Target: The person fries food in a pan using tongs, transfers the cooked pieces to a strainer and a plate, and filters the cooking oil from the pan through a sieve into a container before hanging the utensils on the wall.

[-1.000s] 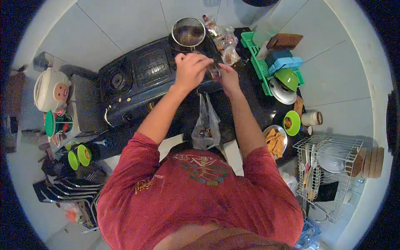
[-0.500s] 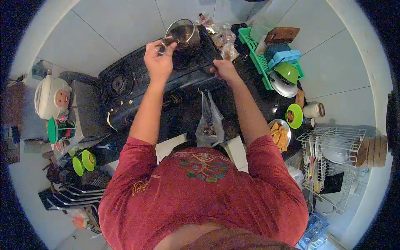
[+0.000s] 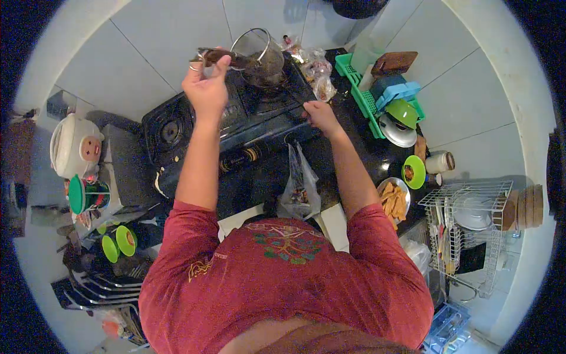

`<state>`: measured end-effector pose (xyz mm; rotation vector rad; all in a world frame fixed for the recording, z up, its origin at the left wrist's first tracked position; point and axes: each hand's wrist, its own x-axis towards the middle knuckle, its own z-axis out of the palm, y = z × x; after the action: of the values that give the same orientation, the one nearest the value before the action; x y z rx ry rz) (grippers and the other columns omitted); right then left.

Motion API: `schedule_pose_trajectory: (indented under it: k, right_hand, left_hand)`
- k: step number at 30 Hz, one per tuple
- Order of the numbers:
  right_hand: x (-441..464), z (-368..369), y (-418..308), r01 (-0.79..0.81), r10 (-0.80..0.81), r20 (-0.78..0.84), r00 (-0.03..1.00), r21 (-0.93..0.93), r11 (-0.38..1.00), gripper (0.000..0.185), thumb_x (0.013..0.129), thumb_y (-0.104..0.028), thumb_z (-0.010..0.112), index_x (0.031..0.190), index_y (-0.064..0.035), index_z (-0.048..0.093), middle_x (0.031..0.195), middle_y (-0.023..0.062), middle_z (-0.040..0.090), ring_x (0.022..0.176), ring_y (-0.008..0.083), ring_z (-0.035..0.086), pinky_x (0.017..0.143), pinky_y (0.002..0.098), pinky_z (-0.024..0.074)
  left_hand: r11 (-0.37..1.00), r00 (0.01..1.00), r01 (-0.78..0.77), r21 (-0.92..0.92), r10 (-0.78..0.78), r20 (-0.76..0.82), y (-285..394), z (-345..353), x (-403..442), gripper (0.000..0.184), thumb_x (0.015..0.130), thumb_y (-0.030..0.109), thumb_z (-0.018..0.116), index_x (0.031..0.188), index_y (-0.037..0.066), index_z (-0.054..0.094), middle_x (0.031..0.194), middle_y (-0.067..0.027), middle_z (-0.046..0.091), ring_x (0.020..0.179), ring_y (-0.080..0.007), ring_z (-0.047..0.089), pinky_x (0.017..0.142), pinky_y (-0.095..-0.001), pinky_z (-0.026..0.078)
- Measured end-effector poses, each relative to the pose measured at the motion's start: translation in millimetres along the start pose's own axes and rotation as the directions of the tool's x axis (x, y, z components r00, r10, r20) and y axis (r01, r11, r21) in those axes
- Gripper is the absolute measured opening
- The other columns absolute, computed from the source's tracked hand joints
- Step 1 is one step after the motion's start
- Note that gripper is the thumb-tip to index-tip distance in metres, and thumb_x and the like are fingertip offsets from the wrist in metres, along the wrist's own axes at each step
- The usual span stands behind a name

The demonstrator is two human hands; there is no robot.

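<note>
My left hand point(image 3: 206, 88) is raised beside the pot, its fingers closed on a long dark brown object point(image 3: 240, 61) with a shiny end; its exact kind is unclear. That object reaches across to a thin metal hoop point(image 3: 250, 30) standing over the pot. Wall tiles show faintly through the hoop. The dark pot point(image 3: 265, 72) sits on the right burner of the black stove point(image 3: 197, 115). My right hand point(image 3: 323, 118) is closed around the end of a dark handle point(image 3: 302, 99) that runs toward the pot.
A green rack point(image 3: 365, 97) with bowls and a lid stands right of the stove, near plastic bags point(image 3: 318, 69). A plate of fried pieces point(image 3: 394, 200) lies nearer me. A bag point(image 3: 299, 192) hangs in front. A rice cooker point(image 3: 76, 144) stands left.
My left hand has moved left, and more of the brown object shows. The hoop now leans apart from the pot's rim. My right hand stays on the handle; the view has shifted slightly.
</note>
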<state>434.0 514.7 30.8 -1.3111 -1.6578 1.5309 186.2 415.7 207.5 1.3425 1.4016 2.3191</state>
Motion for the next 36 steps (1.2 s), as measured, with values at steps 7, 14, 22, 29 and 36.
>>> schedule_pose_trajectory:
  k: [7, 14, 22, 29, 36]
  right_hand:
    - [-24, 8, -87, 0.471, -0.718, -0.316, 0.621, -0.581, 0.663, 0.028, 0.078, -0.020, 0.066, 0.097, 0.0006, 0.064, 0.090, 0.0165, 0.064, 0.084, 0.0310, 0.061, 0.078, 0.0379, 0.0472]
    - [-62, 53, -297, 0.712, -0.837, -0.239, 0.492, -0.442, 0.545, 0.034, 0.081, -0.022, 0.067, 0.105, 0.0001, 0.064, 0.078, 0.0081, 0.061, 0.071, 0.0152, 0.056, 0.067, 0.0280, 0.0453]
    - [-23, 74, -366, 0.643, -0.672, -0.482, 0.563, -0.256, 0.722, 0.036, 0.077, -0.036, 0.068, 0.084, -0.0004, 0.068, 0.059, 0.0117, 0.060, 0.055, 0.0267, 0.059, 0.057, 0.0390, 0.0467]
    - [11, 71, -390, 0.618, -0.708, -0.484, 0.513, -0.364, 0.697, 0.028, 0.078, -0.029, 0.064, 0.074, -0.0014, 0.066, 0.065, 0.0163, 0.063, 0.065, 0.0336, 0.063, 0.063, 0.0417, 0.0486]
    - [19, 52, -405, 0.622, -0.806, -0.400, 0.436, -0.513, 0.591, 0.023, 0.080, -0.023, 0.059, 0.077, -0.0012, 0.067, 0.070, 0.0186, 0.064, 0.068, 0.0356, 0.063, 0.065, 0.0429, 0.0489]
  left_hand:
    - [0.990, 0.995, -0.097, 0.102, 0.098, -0.004, 18, 0, 53, 0.021, 0.074, 0.012, 0.076, 0.089, 0.001, 0.069, 0.082, -0.0051, 0.065, 0.075, -0.0133, 0.057, 0.070, -0.0298, 0.046]
    - [0.821, 0.922, -0.381, 0.426, 0.373, 0.105, 44, 35, 93, 0.019, 0.070, 0.028, 0.073, 0.081, 0.013, 0.071, 0.078, -0.0015, 0.068, 0.082, -0.0186, 0.059, 0.083, -0.0402, 0.031]
    - [0.537, 0.796, -0.606, 0.587, 0.407, 0.449, 56, 49, 127, 0.015, 0.077, 0.025, 0.064, 0.088, 0.016, 0.069, 0.085, -0.0040, 0.068, 0.083, -0.0216, 0.060, 0.087, -0.0474, 0.029]
    - [0.603, 0.754, -0.596, 0.530, 0.195, 0.627, 41, 44, 167, 0.037, 0.081, 0.022, 0.062, 0.117, 0.014, 0.060, 0.095, -0.0088, 0.068, 0.090, -0.0261, 0.063, 0.091, -0.0512, 0.033]
    - [0.982, 0.796, -0.139, 0.130, 0.033, 0.605, 38, 63, 196, 0.045, 0.084, 0.008, 0.063, 0.128, 0.005, 0.052, 0.097, -0.0094, 0.067, 0.089, -0.0149, 0.063, 0.081, -0.0287, 0.049]
